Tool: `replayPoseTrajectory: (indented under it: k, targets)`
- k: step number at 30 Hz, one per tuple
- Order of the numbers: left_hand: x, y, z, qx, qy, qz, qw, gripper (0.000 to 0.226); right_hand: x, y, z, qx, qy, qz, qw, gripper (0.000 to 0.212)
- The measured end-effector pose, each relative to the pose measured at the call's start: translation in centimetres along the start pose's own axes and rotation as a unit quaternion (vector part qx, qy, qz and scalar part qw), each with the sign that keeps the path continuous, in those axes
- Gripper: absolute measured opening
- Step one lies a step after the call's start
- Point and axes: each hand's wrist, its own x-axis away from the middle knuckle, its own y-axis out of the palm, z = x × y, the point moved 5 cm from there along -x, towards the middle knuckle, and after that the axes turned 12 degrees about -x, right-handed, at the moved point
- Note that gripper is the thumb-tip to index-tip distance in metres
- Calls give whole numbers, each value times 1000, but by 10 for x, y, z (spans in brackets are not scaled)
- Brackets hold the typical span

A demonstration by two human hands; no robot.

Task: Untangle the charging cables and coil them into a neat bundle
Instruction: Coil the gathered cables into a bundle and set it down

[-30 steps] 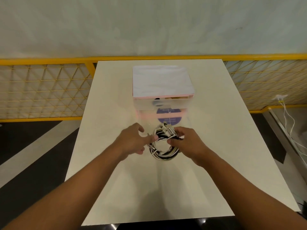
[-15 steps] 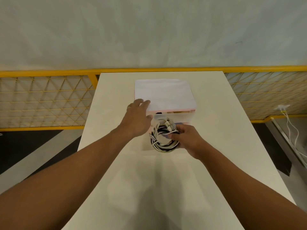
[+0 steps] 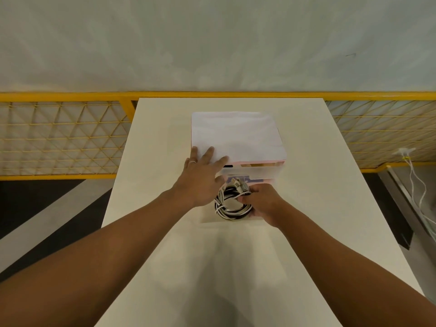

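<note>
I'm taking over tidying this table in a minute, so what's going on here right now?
A person is working at a white table with bare hands. Their right hand grips a coiled bundle of white and black cables just in front of a small pink-and-white drawer box. Their left hand rests flat on the near corner of the box's top, fingers straight. The cables look already coiled. A clear drawer may be pulled out under the bundle, but that is hard to make out.

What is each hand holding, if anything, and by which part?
The right hand grips the coiled cable bundle by its right side; the left hand holds nothing, its straight fingers resting on the box.
</note>
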Motion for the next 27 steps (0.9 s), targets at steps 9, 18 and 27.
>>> replayPoseTrajectory:
  k: [9,18,27]
  targets:
    - [-2,4,-2,7,14,13,1000,59,-12,4,5,61,-30,83,994,24]
    - [0,4,-3,2,17,12,1000,61,-5,4,-6,286,-75,123,947,23]
    - [1,2,-1,2,13,-1,1000,62,12,1,-8,315,-76,103,940,37]
